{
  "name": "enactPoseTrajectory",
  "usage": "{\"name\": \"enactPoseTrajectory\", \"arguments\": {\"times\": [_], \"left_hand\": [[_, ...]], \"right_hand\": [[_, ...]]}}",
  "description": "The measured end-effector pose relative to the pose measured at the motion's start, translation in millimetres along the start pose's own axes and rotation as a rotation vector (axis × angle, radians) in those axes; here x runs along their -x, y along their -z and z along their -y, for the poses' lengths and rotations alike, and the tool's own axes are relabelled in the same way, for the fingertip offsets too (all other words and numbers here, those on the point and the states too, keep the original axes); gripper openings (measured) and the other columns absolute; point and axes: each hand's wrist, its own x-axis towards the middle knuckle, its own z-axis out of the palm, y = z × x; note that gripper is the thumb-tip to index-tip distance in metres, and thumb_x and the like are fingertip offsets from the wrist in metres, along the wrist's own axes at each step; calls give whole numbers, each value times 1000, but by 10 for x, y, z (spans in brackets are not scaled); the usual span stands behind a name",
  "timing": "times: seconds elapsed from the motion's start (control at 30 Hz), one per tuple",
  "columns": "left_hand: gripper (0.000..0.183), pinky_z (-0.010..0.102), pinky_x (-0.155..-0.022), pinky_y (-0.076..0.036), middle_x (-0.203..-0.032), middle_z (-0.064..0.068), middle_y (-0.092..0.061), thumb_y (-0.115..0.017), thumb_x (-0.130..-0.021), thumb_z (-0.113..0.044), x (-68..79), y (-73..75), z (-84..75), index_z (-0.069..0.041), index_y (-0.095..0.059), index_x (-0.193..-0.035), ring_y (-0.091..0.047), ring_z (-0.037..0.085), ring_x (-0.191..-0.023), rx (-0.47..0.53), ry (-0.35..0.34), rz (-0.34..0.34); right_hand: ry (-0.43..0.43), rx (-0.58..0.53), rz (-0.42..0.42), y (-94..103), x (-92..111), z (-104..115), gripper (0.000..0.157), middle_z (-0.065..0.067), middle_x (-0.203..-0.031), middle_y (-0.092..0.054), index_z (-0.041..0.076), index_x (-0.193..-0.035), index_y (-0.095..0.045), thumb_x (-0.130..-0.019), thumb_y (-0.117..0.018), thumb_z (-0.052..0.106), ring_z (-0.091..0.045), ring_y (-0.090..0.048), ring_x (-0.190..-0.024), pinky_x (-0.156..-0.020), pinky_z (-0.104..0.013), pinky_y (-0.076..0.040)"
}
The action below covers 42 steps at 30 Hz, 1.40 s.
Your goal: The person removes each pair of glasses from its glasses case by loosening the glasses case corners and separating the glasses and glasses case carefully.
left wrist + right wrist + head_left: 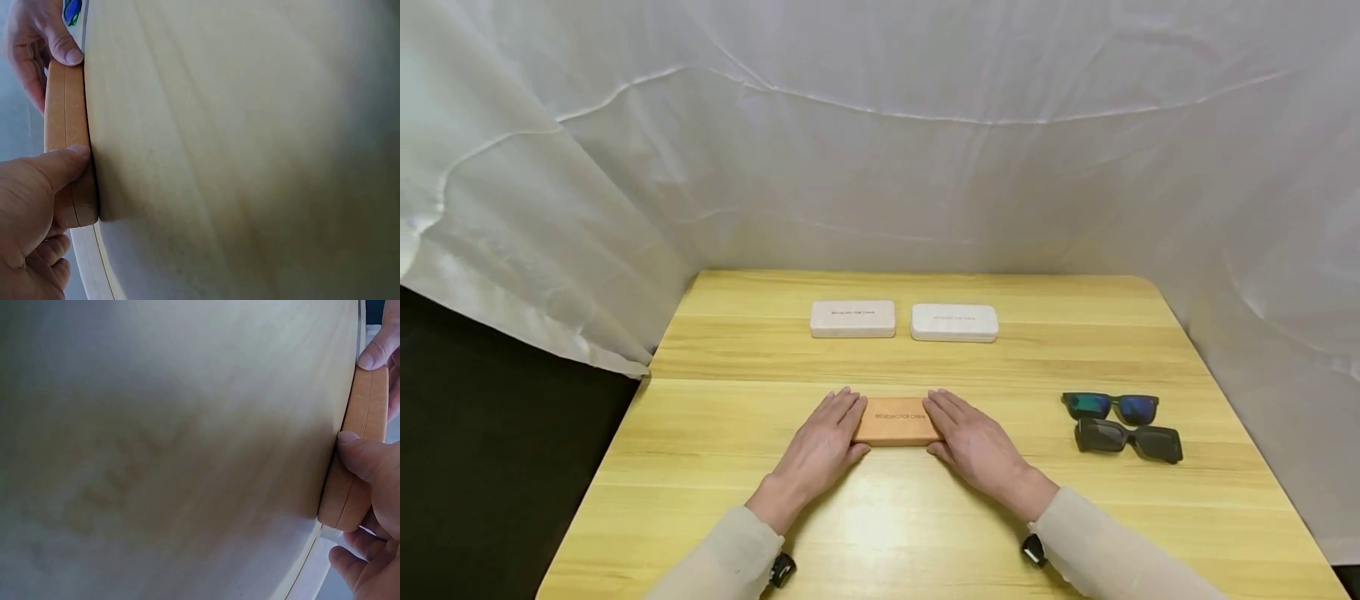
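Note:
An orange-brown glasses case (897, 422) with printed lettering lies closed on the wooden table in the middle of the head view. At its left end, my left hand (822, 443) grips it, thumb on the near side and fingers over the end. The right hand (976, 443) grips the opposite end in the same way. Both wrist views show the case's front (65, 119) with its seam line, and a thumb (357, 453) pressed against it close to the tabletop.
Toward the back of the table lie a pale pinkish glasses case (853, 320) and a white glasses case (954, 323), side by side. On the right are sunglasses with blue-green lenses (1111, 407) and, just nearer, black sunglasses (1129, 441). White cloth (880, 183) hangs behind the table.

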Motion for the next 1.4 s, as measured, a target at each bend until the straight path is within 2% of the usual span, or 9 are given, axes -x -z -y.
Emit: {"name": "enactPoseTrajectory", "arguments": {"times": [0.17, 0.27, 0.53, 0.83, 0.97, 1.07, 1.27, 1.4], "left_hand": [[81, 43, -129, -28, -157, 20, -52, -77, -96, -43, 11, 1, 37, 1, -46, -157, -44, 33, -151, 44, 66, 39], [85, 43, -129, -28, -157, 20, -52, -78, -94, -46, 10, -16, 81, 2, -45, -157, -44, 34, -152, 61, 82, 51], [88, 45, -129, -27, -154, 22, -55, -80, -91, -51, 7, -51, 194, 5, -50, -152, -43, 37, -151, 116, 72, 49], [86, 45, -129, -27, -156, 24, -52, -79, -93, -49, 1, -59, 224, 5, -49, -152, -44, 37, -151, 122, 58, 58], [85, 43, -130, -25, -157, 21, -52, -79, -93, -51, -18, -61, 245, 2, -49, -152, -41, 35, -153, 108, 50, 74], [79, 43, -130, -25, -154, 19, -55, -80, -92, -50, -28, -64, 260, -1, -53, -148, -42, 34, -153, 139, 53, 82], [83, 46, -130, -26, -163, 18, -45, -82, -92, -47, -33, -75, 272, -3, -48, -153, -36, 34, -156, 267, 149, 142], [87, 46, -130, -26, -165, 17, -43, -82, -92, -46, -40, -97, 265, -2, -45, -157, -34, 33, -157, 299, 181, 155]], "right_hand": [[35, 16, -47, -23, 10, -22, 71, -23, -150, -59, -6, -147, -56, -93, -81, 32, -38, -57, -140, -118, -46, -45], [47, 38, -68, -24, 19, -32, 70, -22, -148, -61, -5, -146, -58, -92, -82, 33, -37, -58, -138, -117, -47, -46], [34, 55, -19, 13, 25, -20, 67, -18, -151, -60, -3, -147, -58, -96, -78, 35, -34, -56, -142, -120, -44, -43], [41, 52, -27, 12, 9, -11, 67, -19, -150, -61, -4, -146, -59, -95, -79, 35, -35, -57, -140, -119, -44, -44], [41, 56, -22, 8, 6, -13, 67, -18, -150, -60, -3, -146, -59, -95, -78, 36, -35, -57, -140, -119, -45, -45], [45, 59, -27, 2, 6, -16, 67, -18, -150, -61, -3, -146, -59, -95, -78, 36, -34, -57, -140, -119, -44, -45], [54, 58, -46, -15, 6, -24, 68, -18, -149, -61, -3, -146, -59, -94, -79, 36, -34, -58, -139, -118, -44, -45], [55, 57, -49, -15, 10, -27, 68, -19, -149, -61, -4, -146, -59, -94, -79, 35, -35, -58, -139, -118, -45, -46]]}}
